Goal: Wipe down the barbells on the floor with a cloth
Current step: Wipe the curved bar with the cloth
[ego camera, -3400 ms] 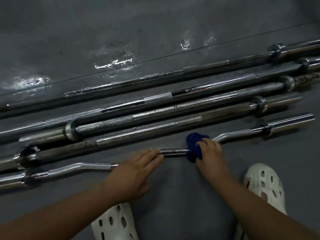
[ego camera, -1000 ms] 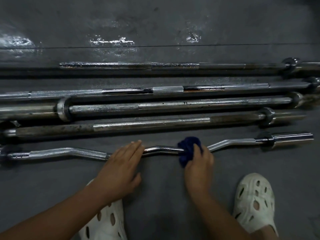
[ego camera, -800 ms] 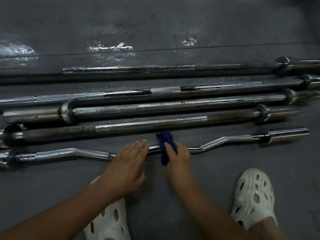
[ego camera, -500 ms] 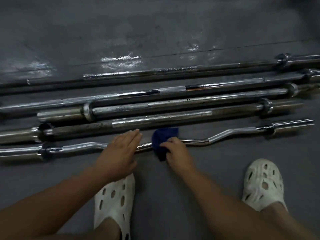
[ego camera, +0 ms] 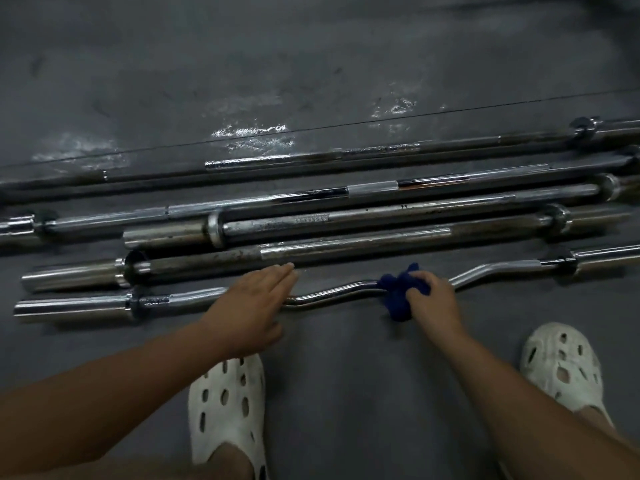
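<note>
Down at the floor, the right hand (ego camera: 431, 299) has its fingers (ego camera: 424, 277) curled shut around a bunched blue cloth (ego camera: 398, 292), pressing it onto the curl bar (ego camera: 332, 293) at the raised middle bend. Part of the cloth hangs over the near side of the bar onto the floor (ego camera: 346, 375). The left hand (ego camera: 251, 306) lies flat on the same bar further left, fingers (ego camera: 277, 275) straight and together, gripping nothing; the fingertips reach the near edge of the next bar. A bare wavy stretch of chrome shows between the two hands.

The curl bar is the nearest one, running left to right, its left sleeve (ego camera: 72, 306) in full view and its right sleeve (ego camera: 606, 259) running to the frame edge. Beyond it four straight bars lie side by side, roughly parallel: a dull spotted bar (ego camera: 346, 251), just beside it a thick bar (ego camera: 381, 220) with a collar at each end, then a shinier bar (ego camera: 372, 188) with a pale knurled patch mid-shaft, and farthest a thin dark bar (ego camera: 381, 152) set a little apart. Behind them the dark floor shows shiny patches.

Both forearms come in from the near edge, and a white perforated clog sits under each: the left clog (ego camera: 225, 410) and the right clog (ego camera: 561, 365).
</note>
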`<action>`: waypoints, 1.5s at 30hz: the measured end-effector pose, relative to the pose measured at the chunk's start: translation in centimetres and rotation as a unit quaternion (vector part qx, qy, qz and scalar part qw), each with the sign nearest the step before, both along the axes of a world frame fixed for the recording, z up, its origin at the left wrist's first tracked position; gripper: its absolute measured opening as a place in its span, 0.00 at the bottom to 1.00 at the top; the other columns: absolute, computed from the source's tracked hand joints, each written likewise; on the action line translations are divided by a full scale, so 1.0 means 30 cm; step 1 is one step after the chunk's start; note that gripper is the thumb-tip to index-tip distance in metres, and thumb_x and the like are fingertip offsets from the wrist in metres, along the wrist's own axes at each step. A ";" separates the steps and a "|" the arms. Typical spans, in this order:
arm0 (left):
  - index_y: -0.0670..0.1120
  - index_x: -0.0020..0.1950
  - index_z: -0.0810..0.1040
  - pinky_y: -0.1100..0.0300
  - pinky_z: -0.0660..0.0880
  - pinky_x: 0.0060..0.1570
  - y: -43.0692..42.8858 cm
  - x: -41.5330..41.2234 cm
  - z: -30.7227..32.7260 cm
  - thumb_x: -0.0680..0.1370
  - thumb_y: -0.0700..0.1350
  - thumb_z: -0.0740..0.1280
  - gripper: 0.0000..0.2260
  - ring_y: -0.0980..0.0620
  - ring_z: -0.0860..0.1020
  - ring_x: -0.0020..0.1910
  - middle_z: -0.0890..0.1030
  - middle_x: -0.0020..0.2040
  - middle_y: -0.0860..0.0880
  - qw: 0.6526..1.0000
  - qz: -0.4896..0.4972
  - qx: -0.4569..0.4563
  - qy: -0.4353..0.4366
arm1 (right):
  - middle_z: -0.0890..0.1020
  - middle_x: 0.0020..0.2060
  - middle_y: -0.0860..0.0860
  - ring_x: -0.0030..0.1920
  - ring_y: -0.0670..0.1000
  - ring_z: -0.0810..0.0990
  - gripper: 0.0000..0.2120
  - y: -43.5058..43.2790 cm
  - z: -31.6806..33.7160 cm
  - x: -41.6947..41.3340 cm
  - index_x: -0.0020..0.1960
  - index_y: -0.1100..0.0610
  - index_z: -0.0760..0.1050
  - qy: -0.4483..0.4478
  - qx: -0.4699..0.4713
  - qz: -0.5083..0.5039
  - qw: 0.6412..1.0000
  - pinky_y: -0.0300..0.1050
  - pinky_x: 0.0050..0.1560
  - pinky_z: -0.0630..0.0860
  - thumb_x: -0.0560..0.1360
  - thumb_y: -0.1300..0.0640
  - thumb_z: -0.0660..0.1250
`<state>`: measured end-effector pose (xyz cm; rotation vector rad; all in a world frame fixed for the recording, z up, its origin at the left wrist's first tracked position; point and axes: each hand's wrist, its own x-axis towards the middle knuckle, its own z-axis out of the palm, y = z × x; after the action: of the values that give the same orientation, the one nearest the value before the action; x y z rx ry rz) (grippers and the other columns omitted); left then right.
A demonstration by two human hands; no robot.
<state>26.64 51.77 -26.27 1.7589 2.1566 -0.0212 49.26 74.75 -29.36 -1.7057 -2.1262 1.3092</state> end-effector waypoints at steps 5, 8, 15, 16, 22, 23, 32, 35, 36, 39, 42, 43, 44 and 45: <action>0.39 0.73 0.71 0.45 0.69 0.67 -0.047 -0.023 -0.050 0.67 0.53 0.64 0.36 0.40 0.74 0.69 0.72 0.73 0.39 0.999 0.044 0.006 -0.027 | 0.71 0.63 0.61 0.60 0.60 0.73 0.19 -0.022 -0.055 -0.061 0.65 0.62 0.74 -0.068 0.110 0.007 0.992 0.39 0.59 0.65 0.74 0.66 0.65; 0.41 0.74 0.68 0.45 0.69 0.67 -0.056 -0.006 -0.107 0.68 0.55 0.61 0.36 0.40 0.73 0.69 0.71 0.73 0.40 0.996 0.068 -0.001 -0.053 | 0.73 0.63 0.63 0.62 0.64 0.72 0.24 -0.218 -0.146 -0.130 0.65 0.63 0.74 -0.074 0.165 0.027 0.983 0.53 0.65 0.69 0.69 0.69 0.67; 0.43 0.77 0.64 0.51 0.61 0.74 -0.117 0.027 -0.128 0.72 0.55 0.60 0.35 0.45 0.65 0.74 0.65 0.77 0.43 0.992 0.103 0.021 -0.075 | 0.77 0.59 0.61 0.58 0.63 0.74 0.23 -0.240 -0.180 -0.137 0.62 0.61 0.78 -0.075 0.226 0.116 0.964 0.51 0.61 0.69 0.69 0.65 0.57; 0.43 0.78 0.63 0.50 0.62 0.74 -0.121 0.027 -0.130 0.73 0.55 0.60 0.35 0.46 0.64 0.75 0.64 0.78 0.43 0.991 0.105 0.023 -0.074 | 0.76 0.60 0.61 0.59 0.63 0.73 0.23 -0.242 -0.171 -0.149 0.63 0.60 0.77 -0.105 0.209 0.051 0.971 0.52 0.61 0.70 0.69 0.68 0.60; 0.42 0.77 0.64 0.49 0.61 0.73 -0.128 0.018 -0.115 0.72 0.56 0.59 0.35 0.44 0.68 0.73 0.66 0.77 0.43 0.992 0.109 0.008 -0.058 | 0.77 0.58 0.60 0.53 0.61 0.76 0.21 -0.388 -0.197 -0.263 0.61 0.59 0.78 -0.034 0.244 0.322 0.914 0.55 0.51 0.79 0.68 0.64 0.68; 0.43 0.77 0.63 0.49 0.61 0.74 -0.138 0.015 -0.116 0.72 0.56 0.59 0.35 0.45 0.67 0.74 0.65 0.77 0.44 0.992 0.115 0.007 -0.060 | 0.76 0.58 0.59 0.54 0.61 0.75 0.21 -0.361 -0.193 -0.248 0.61 0.58 0.78 -0.058 0.226 0.261 0.937 0.54 0.52 0.78 0.68 0.64 0.66; 0.43 0.77 0.65 0.49 0.60 0.72 -0.144 0.010 -0.116 0.71 0.56 0.59 0.35 0.43 0.67 0.73 0.66 0.76 0.43 0.989 0.131 0.015 -0.061 | 0.75 0.53 0.55 0.54 0.57 0.73 0.11 -0.381 -0.158 -0.301 0.52 0.57 0.80 -0.078 0.197 0.234 0.949 0.53 0.54 0.76 0.70 0.58 0.70; 0.43 0.77 0.64 0.47 0.63 0.72 -0.139 0.016 -0.130 0.72 0.56 0.60 0.35 0.43 0.66 0.73 0.66 0.76 0.43 0.988 0.130 0.022 -0.074 | 0.75 0.49 0.54 0.52 0.56 0.72 0.10 -0.377 -0.125 -0.300 0.48 0.57 0.77 -0.117 0.219 0.216 0.944 0.53 0.51 0.75 0.67 0.57 0.72; 0.43 0.77 0.64 0.47 0.63 0.72 -0.130 0.026 -0.134 0.72 0.56 0.60 0.35 0.43 0.67 0.73 0.66 0.76 0.43 0.988 0.126 0.021 -0.082 | 0.75 0.49 0.54 0.51 0.56 0.73 0.12 -0.401 -0.121 -0.310 0.47 0.57 0.76 -0.112 0.211 0.259 0.936 0.52 0.51 0.75 0.66 0.56 0.73; 0.43 0.76 0.64 0.47 0.64 0.71 -0.115 0.032 -0.142 0.72 0.56 0.60 0.35 0.43 0.69 0.72 0.67 0.76 0.43 0.990 0.111 0.027 -0.080 | 0.76 0.49 0.55 0.52 0.57 0.73 0.10 -0.328 -0.124 -0.264 0.45 0.57 0.77 -0.108 0.217 0.248 0.938 0.51 0.53 0.72 0.65 0.58 0.73; 0.42 0.76 0.65 0.47 0.62 0.72 -0.101 0.025 -0.146 0.72 0.55 0.60 0.35 0.42 0.69 0.72 0.67 0.76 0.42 0.991 0.104 0.029 -0.075 | 0.74 0.53 0.57 0.55 0.60 0.72 0.10 -0.188 -0.129 -0.148 0.50 0.58 0.78 -0.152 0.212 0.039 0.964 0.52 0.55 0.71 0.68 0.60 0.70; 0.42 0.76 0.65 0.47 0.62 0.72 -0.085 0.030 -0.148 0.72 0.55 0.60 0.35 0.42 0.69 0.72 0.67 0.76 0.42 0.992 0.099 0.031 -0.077 | 0.74 0.55 0.57 0.56 0.61 0.72 0.13 -0.194 -0.136 -0.145 0.53 0.58 0.77 -0.160 0.218 0.006 0.963 0.53 0.56 0.71 0.69 0.62 0.69; 0.42 0.76 0.66 0.46 0.63 0.72 -0.065 0.039 -0.150 0.71 0.55 0.60 0.35 0.41 0.69 0.72 0.67 0.76 0.41 0.992 0.091 0.030 -0.083 | 0.74 0.56 0.58 0.56 0.62 0.72 0.16 -0.223 -0.144 -0.168 0.56 0.58 0.77 -0.152 0.221 0.017 0.963 0.53 0.57 0.71 0.68 0.63 0.68; 0.42 0.76 0.66 0.46 0.64 0.71 -0.046 0.050 -0.151 0.71 0.55 0.60 0.35 0.41 0.70 0.71 0.68 0.75 0.41 0.992 0.082 0.027 -0.089 | 0.75 0.57 0.59 0.56 0.62 0.73 0.20 -0.267 -0.158 -0.197 0.59 0.57 0.77 -0.129 0.226 0.081 0.962 0.53 0.57 0.72 0.67 0.64 0.68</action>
<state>28.13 50.38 -30.80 1.5414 2.1808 0.2291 43.36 66.73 -34.09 -1.5997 -2.5029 0.5728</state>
